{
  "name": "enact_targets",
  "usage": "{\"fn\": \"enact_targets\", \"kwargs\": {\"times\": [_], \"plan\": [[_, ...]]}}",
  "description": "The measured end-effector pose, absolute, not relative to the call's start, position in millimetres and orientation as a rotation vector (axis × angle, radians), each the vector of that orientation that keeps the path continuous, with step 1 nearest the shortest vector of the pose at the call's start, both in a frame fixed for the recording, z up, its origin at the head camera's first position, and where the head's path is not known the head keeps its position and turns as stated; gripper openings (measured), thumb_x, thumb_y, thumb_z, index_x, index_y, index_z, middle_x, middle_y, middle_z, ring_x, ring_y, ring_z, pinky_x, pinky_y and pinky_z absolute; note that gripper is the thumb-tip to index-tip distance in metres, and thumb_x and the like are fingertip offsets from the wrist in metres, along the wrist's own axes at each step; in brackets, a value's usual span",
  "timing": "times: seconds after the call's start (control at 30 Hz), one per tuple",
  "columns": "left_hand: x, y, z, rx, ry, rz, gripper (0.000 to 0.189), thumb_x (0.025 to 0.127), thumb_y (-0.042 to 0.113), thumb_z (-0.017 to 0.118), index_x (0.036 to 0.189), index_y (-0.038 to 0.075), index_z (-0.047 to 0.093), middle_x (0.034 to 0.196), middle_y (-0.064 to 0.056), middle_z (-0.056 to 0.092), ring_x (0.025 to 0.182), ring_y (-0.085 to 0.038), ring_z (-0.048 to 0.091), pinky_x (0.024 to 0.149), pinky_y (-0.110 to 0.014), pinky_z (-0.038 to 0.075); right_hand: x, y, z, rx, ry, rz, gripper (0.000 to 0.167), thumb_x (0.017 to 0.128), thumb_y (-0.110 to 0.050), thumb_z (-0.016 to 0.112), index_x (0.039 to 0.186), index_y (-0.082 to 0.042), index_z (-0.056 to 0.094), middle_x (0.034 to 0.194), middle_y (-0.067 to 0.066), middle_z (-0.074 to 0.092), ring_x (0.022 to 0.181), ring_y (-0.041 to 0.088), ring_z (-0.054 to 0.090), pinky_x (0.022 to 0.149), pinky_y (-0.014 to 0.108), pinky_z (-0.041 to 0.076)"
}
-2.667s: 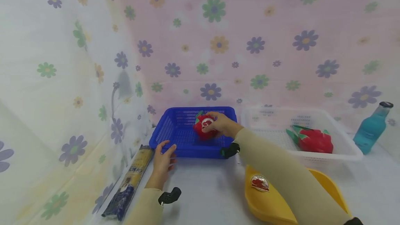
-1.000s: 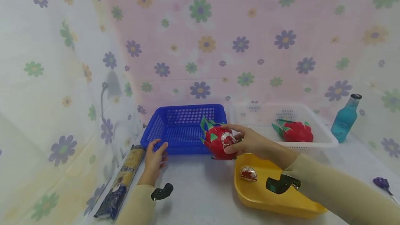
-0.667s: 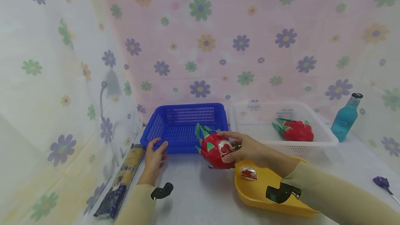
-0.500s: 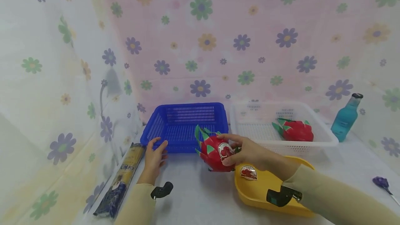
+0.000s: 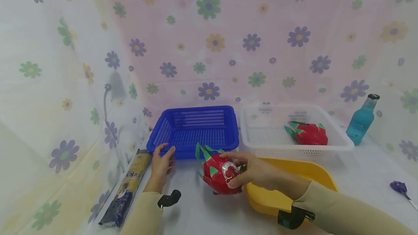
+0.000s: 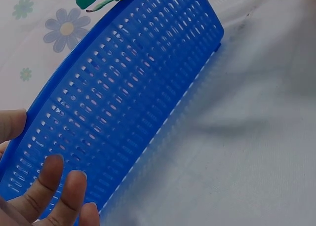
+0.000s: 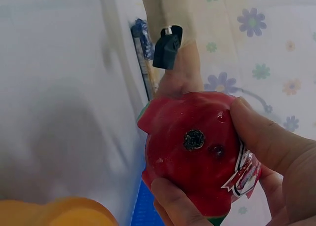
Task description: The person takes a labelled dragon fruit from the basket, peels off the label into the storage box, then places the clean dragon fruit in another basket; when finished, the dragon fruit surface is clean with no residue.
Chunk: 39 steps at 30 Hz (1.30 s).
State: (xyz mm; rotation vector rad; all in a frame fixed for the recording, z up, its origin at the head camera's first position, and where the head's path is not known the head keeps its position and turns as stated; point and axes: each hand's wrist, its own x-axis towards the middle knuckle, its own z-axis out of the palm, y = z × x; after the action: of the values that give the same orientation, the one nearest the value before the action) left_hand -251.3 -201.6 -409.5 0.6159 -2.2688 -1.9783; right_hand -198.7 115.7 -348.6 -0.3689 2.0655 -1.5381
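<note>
So, right hand [image 5: 258,171]: fingers wrapped about the red fruit [image 5: 216,175], thumb across its round sticker [image 5: 230,170].
Fruit: just in front of the blue basket [image 5: 199,118], left of the yellow tub [image 5: 265,199]; green leaves up and to the left, dark round end toward the right wrist camera.
Left hand [image 5: 162,164]: fingers loosely spread and bent at the basket's near left corner; contact hard to tell.
White basket [image 5: 281,148]: beside the blue one, second fruit [image 5: 311,135] lying inside at its right.
Packet [image 5: 128,186]: flat on the counter [image 5: 196,213], left of the left hand.
Bottle [image 5: 360,123]: blue, upright, right of the white basket.
Lollipop [image 5: 398,187]: purple, far right.
</note>
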Motion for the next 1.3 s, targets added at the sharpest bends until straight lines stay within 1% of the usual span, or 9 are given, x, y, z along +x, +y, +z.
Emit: {"fn": "enact_targets", "kwargs": {"times": [0.17, 0.33, 0.4, 0.5, 0.6, 0.73, 0.97, 1.17, 1.3], "plan": [[-251.2, -201.5, -409.5, 0.614, -2.251, -1.976, 0.061, 0.093, 0.049, 0.062, 0.145, 0.028, 0.037, 0.12, -0.019, 0.06, 0.087, -0.023, 0.064, 0.068, -0.031, 0.048, -197.4, 111.1, -351.7, -0.39, 2.066, -1.521, 0.076, 0.074, -0.011, 0.085, 0.14, -0.03, 0.053, 0.131, 0.019, 0.047, 0.119, 0.035, 0.048, 0.085, 0.043, 0.06], [-252.8, -198.9, -408.2, 0.609, -2.236, -1.979, 0.058, 0.094, 0.047, 0.061, 0.144, 0.027, 0.039, 0.109, -0.012, 0.063, 0.085, -0.021, 0.064, 0.067, -0.031, 0.048, -197.2, 111.9, -357.3, -0.423, 2.069, -1.523, 0.076, 0.074, -0.011, 0.085, 0.14, -0.029, 0.053, 0.132, 0.02, 0.047, 0.119, 0.034, 0.049, 0.086, 0.044, 0.059], [-253.8, -198.5, -407.9, 0.613, -2.232, -1.982, 0.057, 0.095, 0.046, 0.061, 0.144, 0.027, 0.039, 0.109, -0.011, 0.063, 0.084, -0.021, 0.064, 0.067, -0.03, 0.047, -196.7, 112.1, -359.4, -0.43, 2.07, -1.519, 0.076, 0.073, -0.012, 0.085, 0.14, -0.029, 0.053, 0.134, 0.02, 0.046, 0.118, 0.034, 0.05, 0.087, 0.044, 0.059], [-254.4, -199.1, -408.2, 0.622, -2.233, -1.978, 0.058, 0.095, 0.047, 0.06, 0.145, 0.027, 0.038, 0.114, -0.015, 0.063, 0.086, -0.021, 0.064, 0.067, -0.03, 0.048, -195.2, 110.8, -362.2, -0.437, 2.05, -1.512, 0.075, 0.073, -0.013, 0.086, 0.139, -0.03, 0.054, 0.134, 0.021, 0.046, 0.116, 0.033, 0.051, 0.087, 0.044, 0.059], [-254.3, -200.4, -410.0, 0.633, -2.242, -1.972, 0.06, 0.094, 0.049, 0.06, 0.145, 0.027, 0.037, 0.121, -0.019, 0.061, 0.088, -0.022, 0.064, 0.068, -0.03, 0.048, -194.4, 108.1, -365.9, -0.438, 2.026, -1.496, 0.075, 0.073, -0.013, 0.086, 0.139, -0.029, 0.054, 0.132, 0.02, 0.047, 0.114, 0.033, 0.052, 0.086, 0.044, 0.059], [-253.0, -201.0, -411.3, 0.632, -2.251, -1.977, 0.062, 0.094, 0.051, 0.061, 0.146, 0.028, 0.037, 0.123, -0.02, 0.061, 0.091, -0.024, 0.064, 0.068, -0.03, 0.048, -196.8, 102.3, -372.0, -0.418, 2.043, -1.47, 0.074, 0.073, -0.013, 0.086, 0.139, -0.028, 0.054, 0.128, 0.018, 0.05, 0.114, 0.032, 0.052, 0.083, 0.046, 0.06], [-253.4, -200.3, -409.3, 0.624, -2.263, -1.979, 0.061, 0.094, 0.05, 0.06, 0.145, 0.027, 0.037, 0.119, -0.017, 0.062, 0.092, -0.024, 0.064, 0.069, -0.03, 0.048, -204.2, 90.9, -383.0, -0.332, 2.095, -1.451, 0.073, 0.073, -0.011, 0.086, 0.137, -0.028, 0.056, 0.121, 0.016, 0.054, 0.11, 0.031, 0.055, 0.08, 0.047, 0.061], [-252.7, -200.8, -407.0, 0.583, -2.259, -1.971, 0.059, 0.094, 0.047, 0.062, 0.145, 0.026, 0.039, 0.109, -0.013, 0.065, 0.086, -0.022, 0.065, 0.069, -0.033, 0.049, -209.3, 85.9, -387.9, -0.308, 2.121, -1.44, 0.071, 0.074, -0.01, 0.085, 0.137, -0.028, 0.057, 0.121, 0.016, 0.055, 0.112, 0.03, 0.053, 0.086, 0.047, 0.059], [-252.3, -202.3, -408.7, 0.57, -2.27, -1.971, 0.058, 0.095, 0.044, 0.061, 0.145, 0.026, 0.039, 0.104, -0.009, 0.065, 0.084, -0.021, 0.065, 0.07, -0.034, 0.05, -212.0, 83.3, -390.2, -0.321, 2.117, -1.425, 0.07, 0.074, -0.009, 0.085, 0.136, -0.029, 0.057, 0.119, 0.016, 0.055, 0.11, 0.03, 0.054, 0.087, 0.047, 0.059]]}}
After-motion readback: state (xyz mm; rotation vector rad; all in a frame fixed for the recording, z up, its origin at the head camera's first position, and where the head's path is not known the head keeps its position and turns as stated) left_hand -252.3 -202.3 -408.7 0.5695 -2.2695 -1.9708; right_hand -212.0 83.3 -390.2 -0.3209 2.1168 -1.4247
